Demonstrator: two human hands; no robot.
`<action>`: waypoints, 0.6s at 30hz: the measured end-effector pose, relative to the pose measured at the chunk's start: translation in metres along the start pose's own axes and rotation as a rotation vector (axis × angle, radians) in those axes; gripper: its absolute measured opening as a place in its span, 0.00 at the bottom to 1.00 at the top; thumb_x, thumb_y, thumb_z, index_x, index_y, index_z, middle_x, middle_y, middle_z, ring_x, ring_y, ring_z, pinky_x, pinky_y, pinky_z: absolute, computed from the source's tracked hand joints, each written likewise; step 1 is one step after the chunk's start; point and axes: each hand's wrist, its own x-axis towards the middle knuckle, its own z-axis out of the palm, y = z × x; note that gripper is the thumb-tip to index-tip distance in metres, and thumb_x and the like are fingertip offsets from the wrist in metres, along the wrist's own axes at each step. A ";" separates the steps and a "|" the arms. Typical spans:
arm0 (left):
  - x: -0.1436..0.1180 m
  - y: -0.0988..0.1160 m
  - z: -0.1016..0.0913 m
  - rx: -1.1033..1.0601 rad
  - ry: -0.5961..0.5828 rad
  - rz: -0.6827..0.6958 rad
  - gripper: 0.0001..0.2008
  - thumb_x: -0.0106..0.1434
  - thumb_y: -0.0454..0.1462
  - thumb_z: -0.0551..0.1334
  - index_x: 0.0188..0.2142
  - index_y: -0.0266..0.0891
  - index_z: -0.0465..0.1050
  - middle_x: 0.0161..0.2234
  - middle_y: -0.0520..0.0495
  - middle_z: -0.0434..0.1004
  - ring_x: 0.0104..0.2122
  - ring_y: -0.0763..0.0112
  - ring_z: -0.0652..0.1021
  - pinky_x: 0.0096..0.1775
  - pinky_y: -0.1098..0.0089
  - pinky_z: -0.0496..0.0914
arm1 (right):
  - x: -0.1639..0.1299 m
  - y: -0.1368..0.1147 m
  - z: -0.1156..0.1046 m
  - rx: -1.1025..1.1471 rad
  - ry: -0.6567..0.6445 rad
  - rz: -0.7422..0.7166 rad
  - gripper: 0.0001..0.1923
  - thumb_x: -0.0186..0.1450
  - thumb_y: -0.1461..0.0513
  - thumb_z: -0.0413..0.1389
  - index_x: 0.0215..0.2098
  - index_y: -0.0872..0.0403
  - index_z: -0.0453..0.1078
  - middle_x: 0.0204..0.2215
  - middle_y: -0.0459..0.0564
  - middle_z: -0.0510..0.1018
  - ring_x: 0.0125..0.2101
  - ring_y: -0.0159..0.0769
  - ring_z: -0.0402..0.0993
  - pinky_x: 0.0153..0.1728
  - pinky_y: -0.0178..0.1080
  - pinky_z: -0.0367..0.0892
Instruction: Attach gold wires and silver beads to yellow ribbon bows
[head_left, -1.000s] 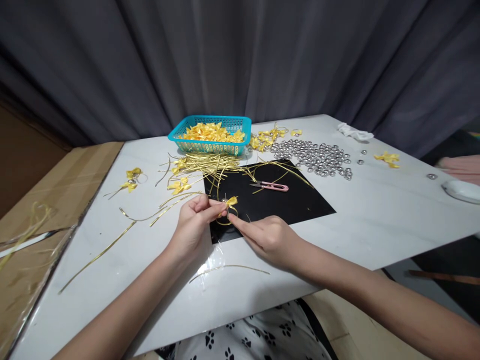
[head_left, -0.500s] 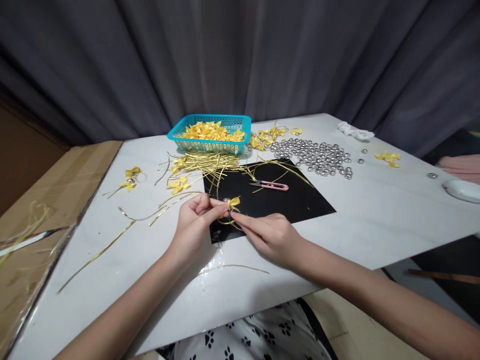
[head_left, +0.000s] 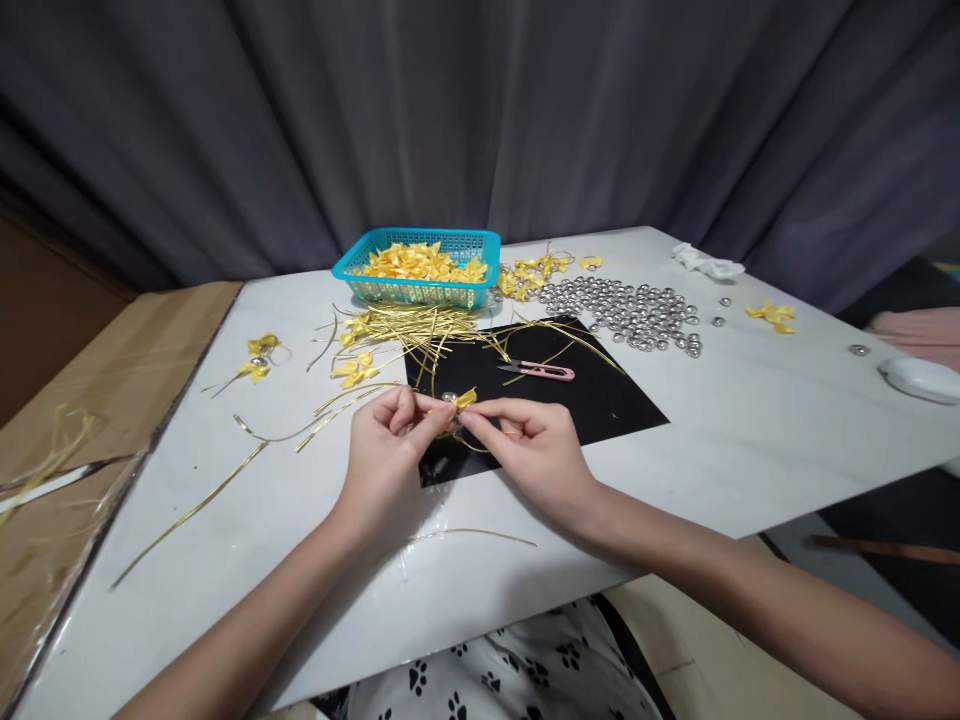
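Note:
My left hand [head_left: 390, 450] and my right hand [head_left: 529, 450] meet over the near edge of a black mat [head_left: 600, 400]. Between their fingertips they pinch a small yellow ribbon bow [head_left: 465, 398] with a silver bead and a thin gold wire looped under it. Pink thread snips [head_left: 541, 372] lie on the mat just beyond my right hand. A bundle of gold wires [head_left: 409, 328] lies behind my left hand.
A blue basket [head_left: 420, 268] full of yellow bows stands at the back. Several silver beads [head_left: 637, 315] spread to its right. Loose bows [head_left: 259, 358] and long gold wires [head_left: 187, 510] lie on the white table [head_left: 750, 440]. Cardboard [head_left: 90, 400] covers the left side.
My right hand has moved up and left, its fingers closing on the bow beside my left fingertips. The left hand has hardly moved.

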 end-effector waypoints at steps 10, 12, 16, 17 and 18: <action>0.002 -0.001 0.003 -0.076 -0.011 -0.034 0.22 0.49 0.29 0.66 0.16 0.40 0.49 0.19 0.53 0.74 0.23 0.76 0.72 0.29 0.74 0.65 | 0.006 -0.002 0.004 0.041 0.071 0.081 0.06 0.57 0.61 0.60 0.28 0.57 0.71 0.14 0.35 0.48 0.16 0.22 0.43 0.19 0.31 0.43; 0.003 -0.001 0.002 -0.091 -0.039 -0.045 0.22 0.49 0.30 0.65 0.17 0.40 0.49 0.19 0.53 0.73 0.23 0.76 0.72 0.29 0.75 0.65 | 0.007 -0.002 0.002 0.047 0.047 0.062 0.05 0.58 0.62 0.59 0.31 0.56 0.73 0.14 0.35 0.48 0.16 0.22 0.43 0.19 0.31 0.43; 0.005 0.001 -0.001 -0.065 -0.067 -0.034 0.22 0.49 0.30 0.65 0.17 0.40 0.49 0.19 0.53 0.72 0.24 0.76 0.72 0.30 0.75 0.65 | 0.013 -0.006 -0.003 0.059 -0.032 0.028 0.06 0.58 0.63 0.58 0.34 0.57 0.74 0.14 0.35 0.48 0.16 0.23 0.43 0.20 0.32 0.44; 0.005 0.001 -0.002 -0.057 -0.075 -0.031 0.22 0.49 0.30 0.65 0.17 0.40 0.49 0.19 0.53 0.72 0.24 0.76 0.73 0.30 0.74 0.65 | 0.015 -0.007 -0.005 0.056 -0.066 0.022 0.07 0.59 0.63 0.58 0.34 0.58 0.75 0.14 0.35 0.48 0.16 0.23 0.44 0.20 0.32 0.44; 0.006 0.002 -0.003 -0.050 -0.086 -0.028 0.22 0.49 0.30 0.66 0.17 0.40 0.49 0.19 0.53 0.73 0.24 0.76 0.73 0.30 0.74 0.65 | 0.018 -0.008 -0.008 0.050 -0.109 0.017 0.07 0.59 0.63 0.58 0.35 0.58 0.75 0.14 0.36 0.48 0.16 0.23 0.44 0.20 0.32 0.45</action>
